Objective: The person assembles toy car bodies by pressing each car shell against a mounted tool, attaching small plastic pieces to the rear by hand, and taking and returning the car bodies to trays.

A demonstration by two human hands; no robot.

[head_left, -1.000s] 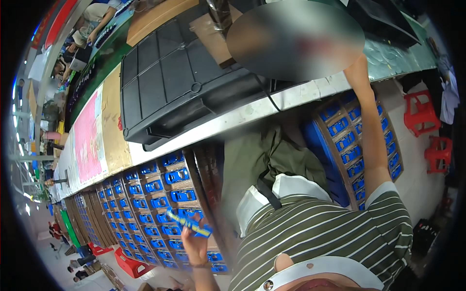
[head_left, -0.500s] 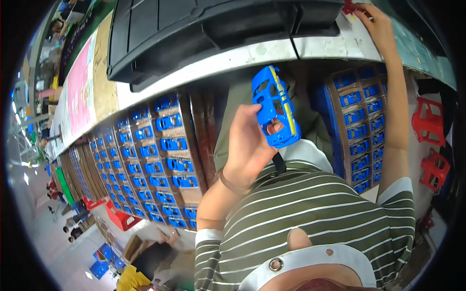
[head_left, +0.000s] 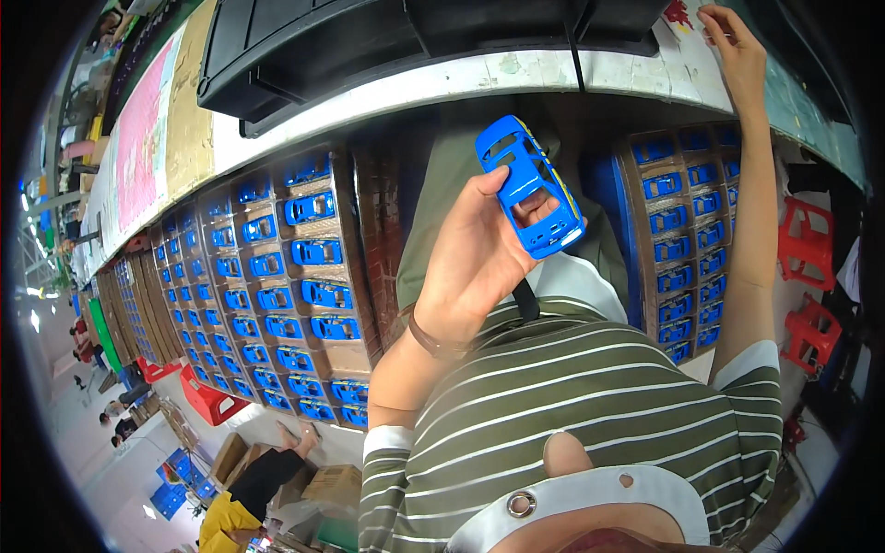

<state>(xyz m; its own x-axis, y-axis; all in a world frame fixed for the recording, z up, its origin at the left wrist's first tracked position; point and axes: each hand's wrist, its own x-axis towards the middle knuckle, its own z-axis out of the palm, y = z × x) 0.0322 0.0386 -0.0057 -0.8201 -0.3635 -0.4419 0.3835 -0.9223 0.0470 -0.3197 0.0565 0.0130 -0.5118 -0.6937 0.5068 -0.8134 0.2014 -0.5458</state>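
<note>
My left hand [head_left: 479, 253] is closed round a blue plastic toy car body [head_left: 530, 189], holding it over my lap. Its roof side faces up, with open window gaps and a yellow strip along its right side. Fingers show through one window gap. At the top right, my right hand [head_left: 740, 57] is over the white worktop [head_left: 516, 72], with bent fingers drawn together. Anything between those fingertips is too small to make out. Just left of them is a small heap of red pieces [head_left: 678, 13].
A large black plastic bin [head_left: 350, 46] stands on the worktop. Trays of blue car bodies [head_left: 267, 267] are at the left, and another tray [head_left: 682, 244] is at the right. Red stools [head_left: 807, 241] stand at the far right. Other people [head_left: 241, 498] are at the lower left.
My right hand has drawn back to the right, off the red pieces. The car body has turned in my left hand, so more of its roof shows. The whole view has shifted slightly.
</note>
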